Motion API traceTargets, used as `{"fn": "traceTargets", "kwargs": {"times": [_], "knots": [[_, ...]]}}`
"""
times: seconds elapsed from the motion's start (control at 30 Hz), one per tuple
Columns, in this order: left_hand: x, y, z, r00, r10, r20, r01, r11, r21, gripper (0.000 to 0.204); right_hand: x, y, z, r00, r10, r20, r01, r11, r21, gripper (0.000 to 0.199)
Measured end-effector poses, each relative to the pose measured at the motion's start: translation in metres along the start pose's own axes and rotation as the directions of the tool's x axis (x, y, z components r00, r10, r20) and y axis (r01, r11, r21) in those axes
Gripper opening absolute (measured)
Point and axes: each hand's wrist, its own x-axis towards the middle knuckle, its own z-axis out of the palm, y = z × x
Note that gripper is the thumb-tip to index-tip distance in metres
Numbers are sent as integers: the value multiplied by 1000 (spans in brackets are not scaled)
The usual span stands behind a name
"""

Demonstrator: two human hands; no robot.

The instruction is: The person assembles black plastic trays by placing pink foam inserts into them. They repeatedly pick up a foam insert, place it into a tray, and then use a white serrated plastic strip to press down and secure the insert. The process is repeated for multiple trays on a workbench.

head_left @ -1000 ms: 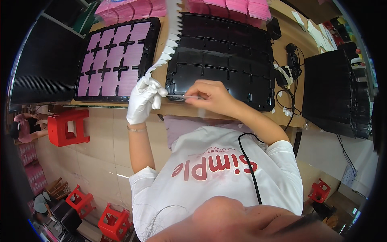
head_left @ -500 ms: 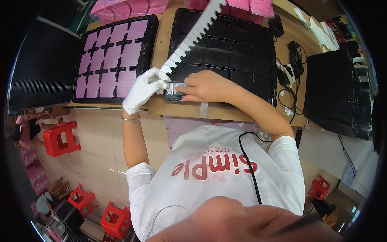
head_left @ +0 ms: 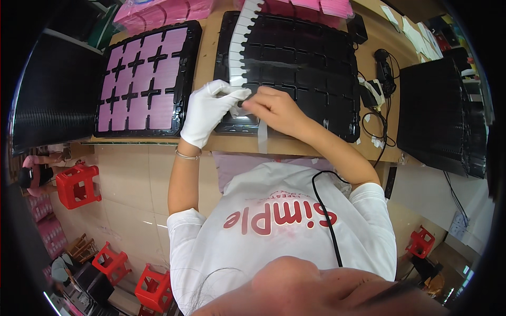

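Observation:
My left hand, in a white glove, pinches the lower end of a long white strip with a notched, tooth-like edge. The strip rises away from me over the left part of a black compartment tray. Close beside the glove, my bare right hand has thumb and fingers pinched at the strip's end. Whatever lies between those fingertips is too small and hidden to name. A shiny piece shows on the tray's near left corner, beneath my hands.
To the left lies another black tray with pink sheets in its compartments. Stacked black trays stand at far left and right. Pink bundles lie at the back. Cables run along the right; red stools stand behind.
My left hand has moved right and slightly up with the strip, which now stands steeper. My right hand has drawn its fingers together, off the metallic-looking piece at the tray's corner.

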Motion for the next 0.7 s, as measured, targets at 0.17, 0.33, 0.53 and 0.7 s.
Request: {"fn": "traceTargets", "kwargs": {"times": [0.17, 0.33, 0.53, 0.7], "knots": [[-2, -1, -26, 999, -36, 25, 35, 998, 61, 13, 4, -1, 10, 957, -284, 55, 289, 926, -242, 22], [-9, -17, -52, 980, 3, 199, -26, 993, 115, 8, 9, -5, 10, 936, -325, 139, 352, 883, -310, 23], [-3, 6, -16, 977, 205, 64, -214, 924, 316, 11, -2, 5, 4, 979, -192, 67, 202, 954, -221, 19], [3, -5, -10, 975, 218, 33, -219, 940, 261, 15, -10, 2, 10, 997, 69, -45, -70, 997, -18, 19]]}}
